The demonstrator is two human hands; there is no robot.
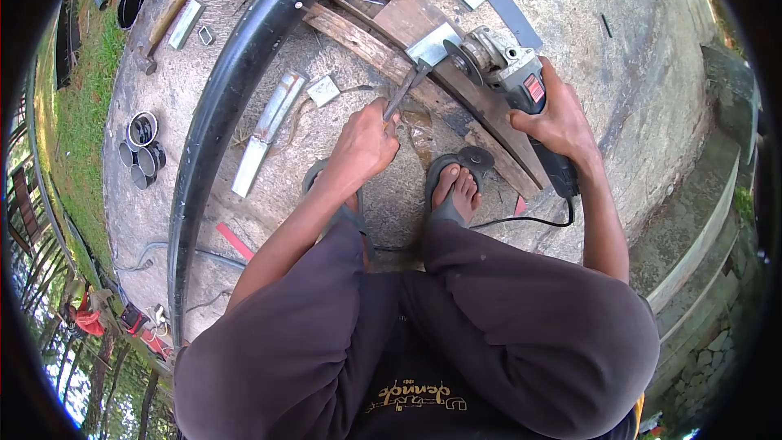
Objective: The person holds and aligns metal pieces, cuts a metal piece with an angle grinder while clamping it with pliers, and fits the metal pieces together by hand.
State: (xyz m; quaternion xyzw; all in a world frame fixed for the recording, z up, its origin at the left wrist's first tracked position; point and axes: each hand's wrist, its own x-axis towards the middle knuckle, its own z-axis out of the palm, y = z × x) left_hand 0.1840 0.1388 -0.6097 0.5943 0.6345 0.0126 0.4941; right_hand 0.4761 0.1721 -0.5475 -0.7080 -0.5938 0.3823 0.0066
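My left hand [366, 143] is closed around the handles of a pair of pliers [401, 96]. The pliers' jaws meet a small piece of galvanized metal tube [434, 44] above the wooden boards. My right hand [562, 118] grips the body of an angle grinder [513, 75], its thumb across the housing. The grinder's thin cutting disc [463, 63] stands right beside the metal piece; whether they touch, I cannot tell. A loose dark disc [476, 159] lies by my right foot.
A long black pipe [224, 98] arches across the left side. Wooden boards [358, 37] lie in front of my feet. Cut metal tubes [269, 134], a hammer [167, 24] and black pipe rings [142, 155] are on the concrete. The grinder's cord [538, 221] runs behind my feet.
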